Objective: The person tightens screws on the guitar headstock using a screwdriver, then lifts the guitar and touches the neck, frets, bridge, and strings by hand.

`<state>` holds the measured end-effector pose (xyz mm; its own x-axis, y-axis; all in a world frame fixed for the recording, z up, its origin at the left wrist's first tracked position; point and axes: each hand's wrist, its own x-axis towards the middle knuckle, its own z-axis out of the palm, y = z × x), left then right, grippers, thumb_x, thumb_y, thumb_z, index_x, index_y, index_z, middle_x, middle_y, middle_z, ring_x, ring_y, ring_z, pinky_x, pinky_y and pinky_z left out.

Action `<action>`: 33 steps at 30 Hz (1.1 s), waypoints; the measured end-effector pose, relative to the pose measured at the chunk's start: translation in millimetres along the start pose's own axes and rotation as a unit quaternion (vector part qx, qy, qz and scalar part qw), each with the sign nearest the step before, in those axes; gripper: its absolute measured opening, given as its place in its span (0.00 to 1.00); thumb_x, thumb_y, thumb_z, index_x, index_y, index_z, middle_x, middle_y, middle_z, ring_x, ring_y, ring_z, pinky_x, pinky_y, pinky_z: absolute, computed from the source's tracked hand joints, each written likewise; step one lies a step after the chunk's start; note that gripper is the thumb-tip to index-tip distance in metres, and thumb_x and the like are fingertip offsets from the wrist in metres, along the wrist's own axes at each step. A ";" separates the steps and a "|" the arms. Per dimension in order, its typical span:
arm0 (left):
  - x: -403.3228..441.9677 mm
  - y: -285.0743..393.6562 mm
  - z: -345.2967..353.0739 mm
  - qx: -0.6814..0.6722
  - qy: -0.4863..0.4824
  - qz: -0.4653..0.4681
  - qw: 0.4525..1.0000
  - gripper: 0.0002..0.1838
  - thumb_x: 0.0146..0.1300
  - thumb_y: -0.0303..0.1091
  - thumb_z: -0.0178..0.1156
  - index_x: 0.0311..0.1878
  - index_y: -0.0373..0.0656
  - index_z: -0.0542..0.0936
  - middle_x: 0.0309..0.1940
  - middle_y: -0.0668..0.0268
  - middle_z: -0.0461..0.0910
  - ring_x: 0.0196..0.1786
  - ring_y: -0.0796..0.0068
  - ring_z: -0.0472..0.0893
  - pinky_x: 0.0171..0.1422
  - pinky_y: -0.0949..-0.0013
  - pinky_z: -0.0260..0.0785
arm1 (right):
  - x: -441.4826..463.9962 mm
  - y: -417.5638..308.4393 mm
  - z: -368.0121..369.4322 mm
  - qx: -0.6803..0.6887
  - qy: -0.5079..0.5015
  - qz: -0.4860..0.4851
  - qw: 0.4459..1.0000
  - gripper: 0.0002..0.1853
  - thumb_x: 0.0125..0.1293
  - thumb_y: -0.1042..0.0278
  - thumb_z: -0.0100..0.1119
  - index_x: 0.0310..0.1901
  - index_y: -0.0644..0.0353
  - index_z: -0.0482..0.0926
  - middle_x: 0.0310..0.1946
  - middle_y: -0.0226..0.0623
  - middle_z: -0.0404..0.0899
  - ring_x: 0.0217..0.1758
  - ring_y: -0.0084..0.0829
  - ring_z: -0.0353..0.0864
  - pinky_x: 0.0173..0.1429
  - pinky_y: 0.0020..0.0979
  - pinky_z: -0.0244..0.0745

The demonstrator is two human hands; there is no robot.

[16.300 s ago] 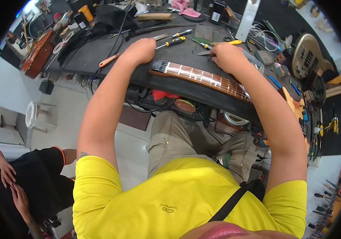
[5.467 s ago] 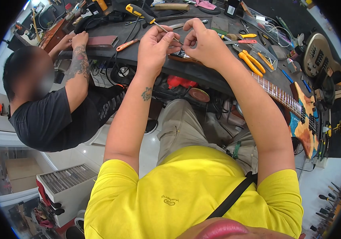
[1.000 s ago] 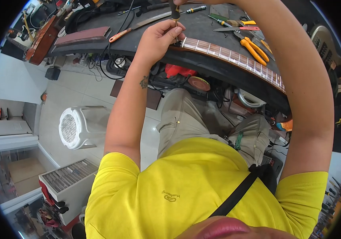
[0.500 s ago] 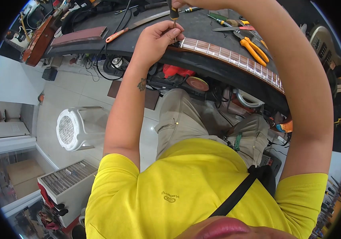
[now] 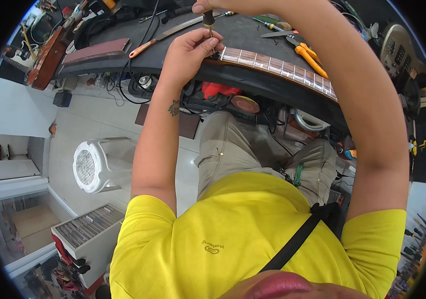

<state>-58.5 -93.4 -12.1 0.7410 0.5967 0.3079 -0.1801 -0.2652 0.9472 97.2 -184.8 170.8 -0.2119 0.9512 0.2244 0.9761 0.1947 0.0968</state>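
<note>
My right hand (image 5: 207, 6), partly cut off by the top edge of the head view, has its fingers closed on the handle end of a screwdriver (image 5: 208, 20). The screwdriver stands nearly upright, shaft down. Around the lower shaft, my left hand (image 5: 189, 54) has its thumb and fingers pinched together, hiding the tip. Just below these fingertips is the end of a guitar neck (image 5: 278, 66), its fretted brown fingerboard facing up along the bench edge. The neck's far end disappears behind my right forearm.
On the dark workbench (image 5: 173, 47) lie a long file with an orange handle (image 5: 143, 49), a reddish-brown sanding block (image 5: 96, 51) and orange-handled pliers (image 5: 311, 60). Guitar bodies stand at both sides. A white stool (image 5: 87, 166) is on the floor to the left.
The view has shifted slightly. My right hand and the screwdriver handle have moved a little left, and more of the hand shows. My right forearm now covers more of the neck and pliers.
</note>
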 end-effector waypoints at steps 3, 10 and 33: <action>-0.3 -2.0 2.3 -0.057 0.023 -0.019 0.998 0.10 0.77 0.30 0.60 0.53 0.35 0.83 0.43 0.63 0.87 0.49 0.75 0.87 0.57 0.73 0.82 | -22.4 38.7 27.2 0.146 0.019 0.110 0.983 0.19 0.67 0.53 0.69 0.42 0.65 0.85 0.38 0.53 0.87 0.45 0.52 0.87 0.52 0.45 0.81; 2.6 -1.0 -1.1 -0.158 0.053 -0.020 0.986 0.10 0.79 0.32 0.58 0.53 0.35 0.81 0.43 0.60 0.86 0.49 0.68 0.88 0.57 0.66 0.85 | -84.6 111.3 130.7 0.027 -0.095 0.165 0.981 0.10 0.62 0.66 0.69 0.43 0.59 0.89 0.39 0.49 0.89 0.48 0.49 0.89 0.55 0.45 0.83; -15.9 8.8 -17.3 -0.292 0.193 0.031 0.936 0.10 0.82 0.34 0.52 0.51 0.37 0.78 0.52 0.55 0.84 0.53 0.62 0.85 0.62 0.54 0.83 | -92.9 118.3 147.0 0.038 -0.064 0.090 0.993 0.11 0.57 0.69 0.64 0.39 0.67 0.82 0.41 0.52 0.84 0.51 0.54 0.83 0.58 0.47 0.79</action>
<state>-83.1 -92.1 -7.2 0.4475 0.8535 0.2669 -0.6224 0.0829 0.7783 239.5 -214.9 18.8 -0.0297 0.9940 0.1053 0.9995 0.0307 -0.0079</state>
